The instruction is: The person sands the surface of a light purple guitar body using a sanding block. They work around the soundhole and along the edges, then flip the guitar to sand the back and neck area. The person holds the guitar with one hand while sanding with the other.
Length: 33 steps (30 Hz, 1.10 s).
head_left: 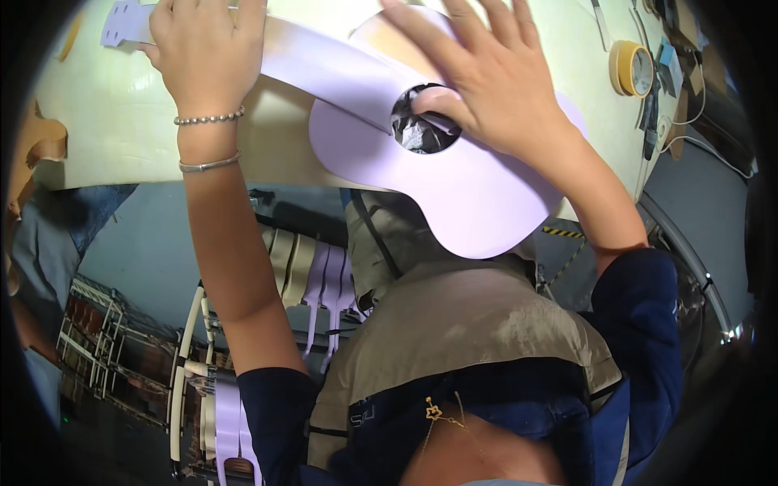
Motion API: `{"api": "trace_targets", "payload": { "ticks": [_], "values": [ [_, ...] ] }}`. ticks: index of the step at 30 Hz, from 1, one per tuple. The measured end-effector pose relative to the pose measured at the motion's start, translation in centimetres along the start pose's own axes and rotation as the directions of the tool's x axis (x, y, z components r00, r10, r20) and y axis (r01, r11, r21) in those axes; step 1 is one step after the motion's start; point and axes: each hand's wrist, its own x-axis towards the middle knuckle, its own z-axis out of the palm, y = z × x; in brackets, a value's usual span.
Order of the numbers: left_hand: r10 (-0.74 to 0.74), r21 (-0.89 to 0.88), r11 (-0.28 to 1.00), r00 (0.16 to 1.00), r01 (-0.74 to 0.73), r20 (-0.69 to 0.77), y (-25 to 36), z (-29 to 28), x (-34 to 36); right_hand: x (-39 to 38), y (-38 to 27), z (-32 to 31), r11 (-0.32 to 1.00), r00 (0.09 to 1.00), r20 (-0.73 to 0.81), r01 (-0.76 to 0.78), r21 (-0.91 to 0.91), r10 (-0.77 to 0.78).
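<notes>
A lilac ukulele [478, 202] lies tilted across the pale tabletop, its headstock [121, 23] at the far left and its body over the near edge. Crumpled dark and silvery sheet fills the round sound hole [425, 121]. My left hand [207, 57] is closed over the neck near the headstock, with the fingertips cut off or hidden. On the upper side of the body rests my right hand [494, 81], open with fingers spread, its thumb reaching over the rim of the sound hole. A tan, unpainted-looking patch shows on the upper body beside it.
Yellow tape rolls [630, 69], a small blue thing [668, 65] and cables lie along the table's [97, 146] right side. Below the near edge, a rack holds several lilac and cream ukulele bodies [324, 275]. Another person's clothed leg [49, 235] and metal shelving [93, 332] are at left.
</notes>
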Motion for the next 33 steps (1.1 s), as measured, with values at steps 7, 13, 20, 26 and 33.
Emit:
{"api": "trace_targets", "payload": {
  "ticks": [7, 13, 20, 26, 33],
  "values": [
    [-0.060, -0.074, 0.995, 0.998, 0.060, 0.001, 2.6, -1.7, 0.1, -3.1, -0.7, 0.0, 0.999, 0.999, 0.046, 0.019, -0.048, -0.017],
    [-0.037, -0.004, 0.999, 0.998, 0.038, 0.057, -0.3, 0.0, -0.2, -3.1, 1.2, 1.0, 0.993, 0.998, -0.058, -0.044, -0.113, 0.038],
    [-0.072, -0.087, 0.994, 0.993, 0.064, -0.089, -0.1, 1.0, -0.6, 2.0, 1.5, 1.1, 0.542, 0.947, 0.074, -0.241, 0.805, 0.313],
    [-0.170, -0.138, 0.977, 0.983, 0.159, -0.068, 0.2, 0.8, -1.1, 3.0, 1.8, 1.7, 0.461, 0.960, 0.140, -0.242, 0.854, 0.244],
    [-0.136, -0.145, 0.982, 0.988, 0.125, -0.072, 1.5, 0.1, -0.4, 2.6, 1.1, -0.2, 0.415, 0.904, 0.304, -0.412, 0.811, 0.302]
  ]
}}
